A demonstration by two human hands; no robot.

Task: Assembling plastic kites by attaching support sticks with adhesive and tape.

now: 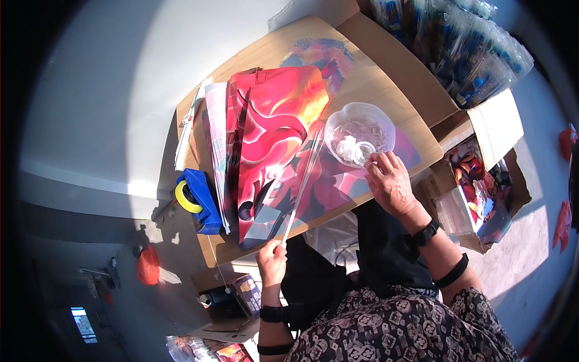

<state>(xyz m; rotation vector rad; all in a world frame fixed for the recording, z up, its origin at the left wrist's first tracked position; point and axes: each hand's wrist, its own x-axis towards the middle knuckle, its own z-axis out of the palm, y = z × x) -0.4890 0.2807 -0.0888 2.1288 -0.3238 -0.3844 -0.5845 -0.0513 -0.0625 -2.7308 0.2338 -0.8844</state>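
Note:
My left hand is closed round the lower end of a few thin pale rods, which slant up and away over the table. My right hand is at the near right rim of a translucent plastic bowl. Its fingertips are bent together beside the white rings in the bowl; whatever they pinch is hidden. Small clear pieces lie behind the rings. Left of the rods rests a stack of glossy red, pink and yellow printed sheets.
A blue tape dispenser with yellow tape sits at the wooden table's left edge. White strips lie behind it. On the right are an open cardboard box of printed material and clear-wrapped bundles. Another box stands below left.

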